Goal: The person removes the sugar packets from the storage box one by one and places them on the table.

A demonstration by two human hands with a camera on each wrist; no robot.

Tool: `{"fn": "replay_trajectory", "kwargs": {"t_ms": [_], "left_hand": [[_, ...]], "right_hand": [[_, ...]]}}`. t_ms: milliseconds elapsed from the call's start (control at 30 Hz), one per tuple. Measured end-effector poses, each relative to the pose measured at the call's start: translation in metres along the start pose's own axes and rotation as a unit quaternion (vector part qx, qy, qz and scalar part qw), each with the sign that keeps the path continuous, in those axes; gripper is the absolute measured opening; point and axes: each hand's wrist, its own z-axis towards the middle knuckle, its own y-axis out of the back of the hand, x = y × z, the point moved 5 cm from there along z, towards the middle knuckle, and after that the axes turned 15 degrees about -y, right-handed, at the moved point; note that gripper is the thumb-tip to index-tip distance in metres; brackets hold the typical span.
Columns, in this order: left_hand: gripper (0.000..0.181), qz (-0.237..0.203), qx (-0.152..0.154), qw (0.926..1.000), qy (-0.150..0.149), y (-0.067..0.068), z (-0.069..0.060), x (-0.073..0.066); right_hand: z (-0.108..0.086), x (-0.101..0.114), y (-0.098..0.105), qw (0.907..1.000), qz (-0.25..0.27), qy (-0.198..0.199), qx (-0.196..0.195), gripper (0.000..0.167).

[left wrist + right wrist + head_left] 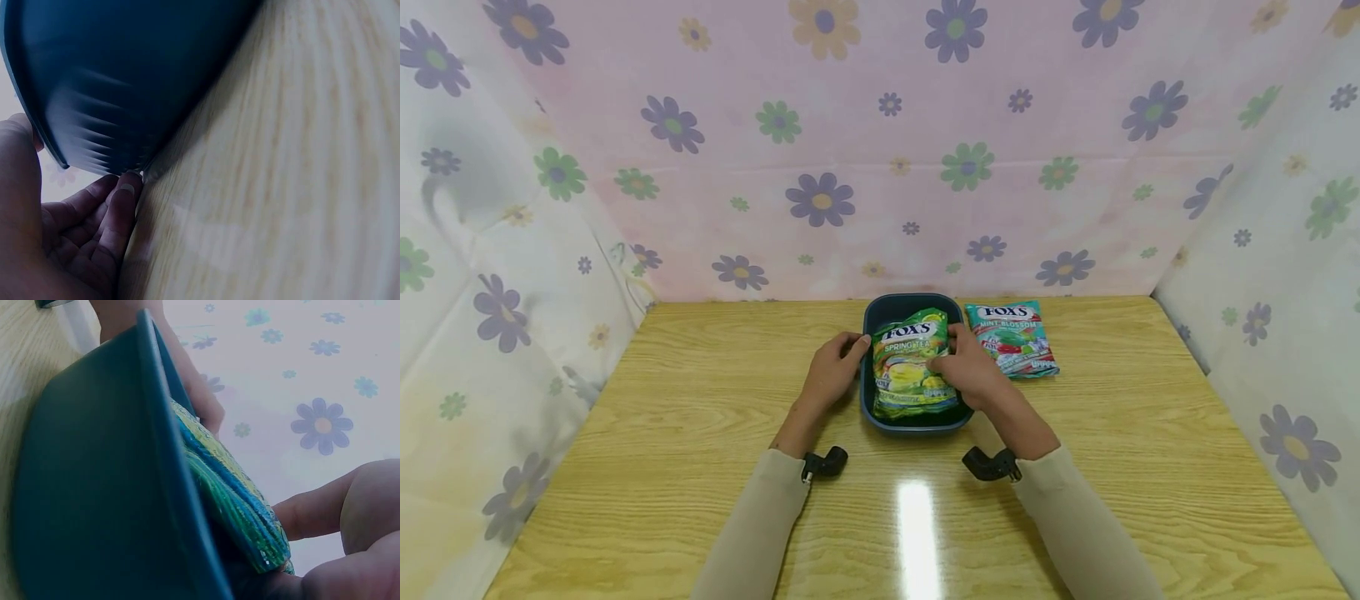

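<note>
A green bag of Fox's Spring Tea candy (pixel 916 362) lies tilted inside a dark blue plastic tub (pixel 917 431) in the head view. My right hand (pixel 973 368) holds the bag by its right side, with the thumb on its front. In the right wrist view, thumb and fingers pinch the end of the bag (pixel 234 487) above the tub's rim. My left hand (pixel 831 372) grips the left side of the tub. The left wrist view shows the thumb near the rim and the fingertips low on the tub's outer wall (pixel 125 75).
A light blue bag of Fox's Mint Blossom candy (pixel 1017 340) lies on the wooden table (pixel 715 425), just right of the tub. Flower-patterned cloth (pixel 857 100) hangs behind the table and along both sides. Each wrist carries a black camera mount (pixel 988 463).
</note>
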Motion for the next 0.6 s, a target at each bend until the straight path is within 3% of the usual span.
{"fn": "replay_trajectory", "kwargs": {"t_ms": [600], "left_hand": [[0.052, 0.004, -0.001, 1.0, 0.007, 0.0, 0.002, -0.001]], "right_hand": [[-0.009, 0.012, 0.018, 0.9992, 0.028, 0.025, 0.009, 0.079]]}}
